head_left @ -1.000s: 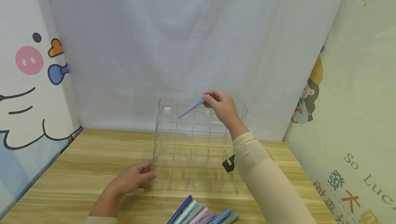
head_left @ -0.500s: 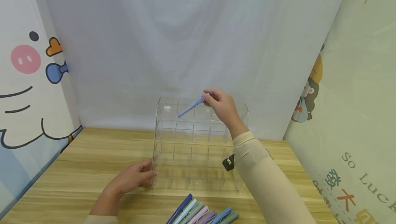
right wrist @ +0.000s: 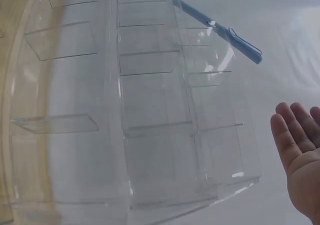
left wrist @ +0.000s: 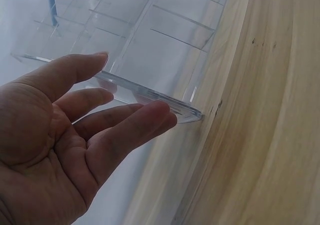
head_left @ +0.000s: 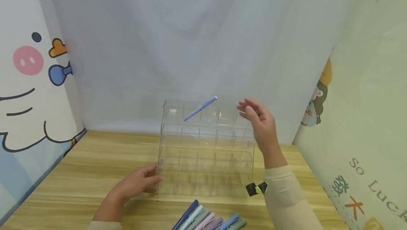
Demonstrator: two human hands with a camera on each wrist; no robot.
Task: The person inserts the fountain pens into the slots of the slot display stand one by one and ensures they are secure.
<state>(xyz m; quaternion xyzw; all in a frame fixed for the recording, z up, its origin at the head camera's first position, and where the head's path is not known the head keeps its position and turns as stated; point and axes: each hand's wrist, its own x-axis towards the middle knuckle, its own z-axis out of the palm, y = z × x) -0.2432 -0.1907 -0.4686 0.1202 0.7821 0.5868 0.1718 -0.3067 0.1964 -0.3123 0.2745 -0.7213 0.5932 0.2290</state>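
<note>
Light-blue pen (head_left: 200, 108) at the top row of a clear plastic rack (head_left: 187, 164): it slants, capped end up and to the right, and no hand touches it. Which compartment its lower end enters, if any, cannot be told. The right hand (head_left: 261, 122) is just apart from the pen, fingers extended and holding nothing. The left hand (head_left: 136, 184) is at the rack's left side, fingers loosely bent against the outer face and thumb by the front edge; how firmly it presses cannot be told. In front of the rack, more pens (head_left: 199, 218) lie side by side on the wooden table (head_left: 111, 152), partly cut off by the lower border. Behind hangs a pale curtain (head_left: 190, 46). The step in hand appears to be the release of one pen into the rack; the next move would call for the right hand to reach down to the row while the left steadies the rack.
</note>
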